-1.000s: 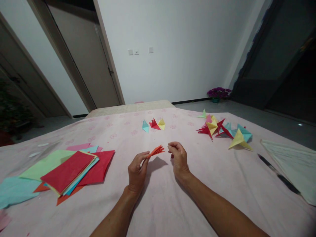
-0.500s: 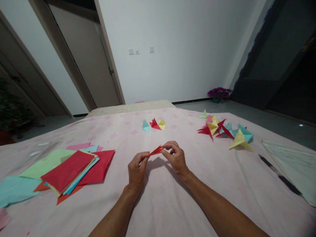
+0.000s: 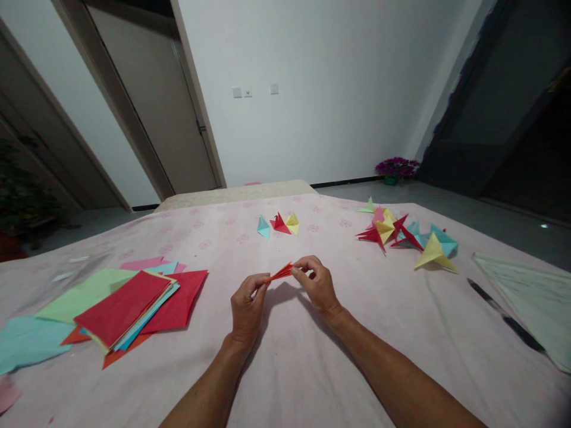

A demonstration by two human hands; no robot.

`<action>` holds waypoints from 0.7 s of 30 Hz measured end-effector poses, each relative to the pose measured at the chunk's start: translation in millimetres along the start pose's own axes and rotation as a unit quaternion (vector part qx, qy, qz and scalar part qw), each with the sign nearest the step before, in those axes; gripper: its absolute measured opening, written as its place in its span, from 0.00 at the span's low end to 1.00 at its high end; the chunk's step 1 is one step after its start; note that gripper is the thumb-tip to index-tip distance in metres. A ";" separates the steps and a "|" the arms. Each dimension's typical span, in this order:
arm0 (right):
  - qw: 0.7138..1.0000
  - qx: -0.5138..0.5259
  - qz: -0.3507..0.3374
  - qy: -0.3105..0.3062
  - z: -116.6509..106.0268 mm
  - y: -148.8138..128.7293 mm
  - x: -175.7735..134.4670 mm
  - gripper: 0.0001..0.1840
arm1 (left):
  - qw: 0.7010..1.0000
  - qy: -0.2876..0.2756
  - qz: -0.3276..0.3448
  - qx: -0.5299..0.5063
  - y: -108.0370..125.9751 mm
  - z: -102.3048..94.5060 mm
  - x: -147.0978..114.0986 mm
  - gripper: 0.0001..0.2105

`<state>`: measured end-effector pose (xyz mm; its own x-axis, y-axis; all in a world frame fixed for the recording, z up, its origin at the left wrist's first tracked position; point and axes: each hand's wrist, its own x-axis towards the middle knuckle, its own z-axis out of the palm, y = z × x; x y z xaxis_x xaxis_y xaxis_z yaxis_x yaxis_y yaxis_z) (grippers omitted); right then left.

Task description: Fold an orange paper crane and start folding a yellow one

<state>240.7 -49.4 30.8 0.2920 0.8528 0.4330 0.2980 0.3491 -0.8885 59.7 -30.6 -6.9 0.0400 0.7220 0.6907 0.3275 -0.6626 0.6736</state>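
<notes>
Background pot of flowers beyond orange paper

The left hand and right hand are bare; the left forearm and right forearm, also bare, widen toward the bottom of the frame.

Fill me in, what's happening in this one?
A person is holding a narrow piece of folded orange paper above a pink tablecloth. The left hand pinches one end and the right hand the other. Loose coloured sheets lie overlapping on the left. Three small folded pieces, blue, red and yellow, sit farther back in the middle, and a cluster of folded paper shapes lies on the right.
</notes>
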 end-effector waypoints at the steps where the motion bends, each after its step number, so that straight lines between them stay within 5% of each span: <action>1: 1.000 -0.001 0.002 -0.001 0.2 0.3 0.0 0.07 | 1.000 -0.002 0.015 0.000 0.3 -0.1 0.1 0.06; 6: 0.997 0.049 0.054 0.002 3.0 2.7 0.9 0.05 | 0.997 -0.010 0.072 -0.009 2.3 -0.2 0.1 0.05; 12: 0.978 0.150 0.144 -0.021 4.4 -0.4 -0.2 0.06 | 0.997 -0.011 0.075 -0.007 1.4 0.0 0.4 0.05; 21: 0.966 0.166 0.196 0.012 6.1 -9.3 -2.8 0.08 | 0.997 -0.019 0.075 -0.021 4.5 -0.1 1.2 0.06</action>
<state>231.5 -52.6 36.9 0.3460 0.9367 0.0532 -0.1461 0.1098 -0.9831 61.2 -32.8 -3.0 0.1209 0.6213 0.7742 0.2748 -0.7704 0.5753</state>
